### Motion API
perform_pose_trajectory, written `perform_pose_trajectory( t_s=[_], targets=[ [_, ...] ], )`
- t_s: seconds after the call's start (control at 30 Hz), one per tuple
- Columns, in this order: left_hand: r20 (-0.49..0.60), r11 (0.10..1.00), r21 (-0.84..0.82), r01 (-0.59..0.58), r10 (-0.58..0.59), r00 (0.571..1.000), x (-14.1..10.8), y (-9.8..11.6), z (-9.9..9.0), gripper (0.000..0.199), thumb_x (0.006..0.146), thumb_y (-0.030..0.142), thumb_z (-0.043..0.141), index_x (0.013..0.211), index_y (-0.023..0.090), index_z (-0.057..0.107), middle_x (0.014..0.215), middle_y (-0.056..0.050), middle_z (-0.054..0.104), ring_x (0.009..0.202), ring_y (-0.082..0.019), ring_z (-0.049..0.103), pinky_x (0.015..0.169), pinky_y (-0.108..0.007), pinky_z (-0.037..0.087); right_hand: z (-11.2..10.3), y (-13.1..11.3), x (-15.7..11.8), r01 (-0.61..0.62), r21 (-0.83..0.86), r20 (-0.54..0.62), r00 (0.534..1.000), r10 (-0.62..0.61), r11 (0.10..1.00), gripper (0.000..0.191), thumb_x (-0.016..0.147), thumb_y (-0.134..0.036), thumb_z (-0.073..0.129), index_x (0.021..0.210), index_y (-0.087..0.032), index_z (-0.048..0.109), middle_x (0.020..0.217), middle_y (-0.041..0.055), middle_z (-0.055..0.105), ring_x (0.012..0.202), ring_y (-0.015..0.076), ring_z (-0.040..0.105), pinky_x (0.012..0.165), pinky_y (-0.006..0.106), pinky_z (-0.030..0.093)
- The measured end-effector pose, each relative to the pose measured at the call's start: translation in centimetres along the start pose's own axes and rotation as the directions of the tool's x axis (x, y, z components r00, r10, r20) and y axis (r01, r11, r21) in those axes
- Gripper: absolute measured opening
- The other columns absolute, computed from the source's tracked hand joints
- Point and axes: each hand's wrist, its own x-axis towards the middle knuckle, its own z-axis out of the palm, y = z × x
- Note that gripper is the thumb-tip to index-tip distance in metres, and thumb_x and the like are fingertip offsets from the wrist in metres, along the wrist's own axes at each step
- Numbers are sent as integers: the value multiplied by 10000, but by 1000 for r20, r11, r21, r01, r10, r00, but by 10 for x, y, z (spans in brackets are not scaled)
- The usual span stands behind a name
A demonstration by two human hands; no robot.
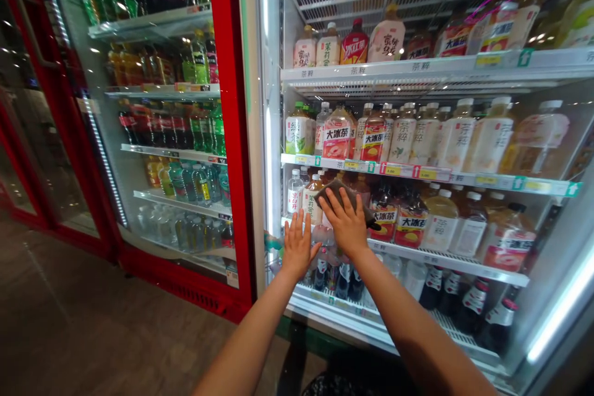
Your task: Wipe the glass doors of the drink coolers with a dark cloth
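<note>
My right hand (346, 223) holds a dark grey-brown cloth (369, 213) flat against the glass door (320, 83) of a drinks fridge. Its fingers are spread over the cloth, whose edges show above and to the right of them. Just left of it, my left hand (297, 244) is open and empty, palm toward the same glass, fingers pointing up; whether it touches the pane I cannot tell. Behind the glass, near both hands, stand a white-labelled bottle (312, 198) and several other bottled drinks, partly hidden by my hands and the cloth.
Fridge shelves (417, 68) hold rows of tea bottles, with dark bottles (473, 306) at the bottom. Left of this fridge stands another with a red door frame (232, 105), stocked with soft drinks and water. Brown floor (69, 322) lies in front.
</note>
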Motion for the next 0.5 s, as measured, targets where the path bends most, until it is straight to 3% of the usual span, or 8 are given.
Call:
perform_pose_trajectory(
  t_s=[0.13,0.23,0.37,0.5],
  targets=[
    [-14,1000,-21,-17,16,1000,5,11,-2,917,967,404,584,1634,113,26,1679,-231,209,1579,-350,110,1240,-585,253,-8,11,-38,83,-25,40,996,-82,996,588,940,-161,541,1513,-282,484,1610,-5,441,1584,232,102,1277,548,-38],
    [-15,998,-43,-53,53,999,12,21,-3,952,953,416,610,1636,127,14,1682,-223,206,1580,-348,101,1249,-583,232,-24,33,-55,-3,-65,18,1000,4,998,630,912,-122,547,1516,-284,480,1608,11,445,1587,242,90,1272,564,-24],
    [-51,992,-88,-95,91,995,25,38,-2,990,951,428,613,1631,118,-36,1671,-227,240,1583,-324,96,1260,-573,208,-38,49,-38,-119,-73,-31,993,117,990,638,893,-137,564,1508,-291,491,1629,32,409,1586,282,100,1256,607,74],
    [-86,984,-128,-124,113,990,38,54,1,1010,943,440,628,1630,121,-39,1668,-227,250,1583,-316,96,1260,-568,209,-36,45,-26,-120,-68,-49,992,117,990,619,900,-154,565,1502,-284,500,1621,36,421,1584,279,117,1254,595,119]
  ],
)
